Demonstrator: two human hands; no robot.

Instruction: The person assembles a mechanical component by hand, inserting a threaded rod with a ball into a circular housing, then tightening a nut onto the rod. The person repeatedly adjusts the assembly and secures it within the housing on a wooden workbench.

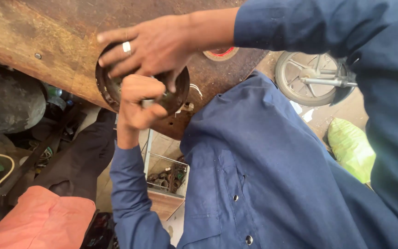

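Note:
A dark round metal part (108,90), like a drum or plate, lies on a worn wooden bench top (47,41). My right hand (150,46), with a ring on one finger, reaches in from the upper right. It lies spread over the part, thumb hooked down into it. My left hand (138,102) comes up from below as a fist at the part's lower edge, closed around a small silvery metal piece (147,103). Most of that piece is hidden in the fist. Both sleeves are dark blue.
A red and white tape roll (220,54) sits on the bench behind the part. Below are a white crate of rusty metal bits (167,177), an orange cloth (38,216) and a dark round vessel (10,99). A wheel (307,78) and a green bag (351,147) lie at the right.

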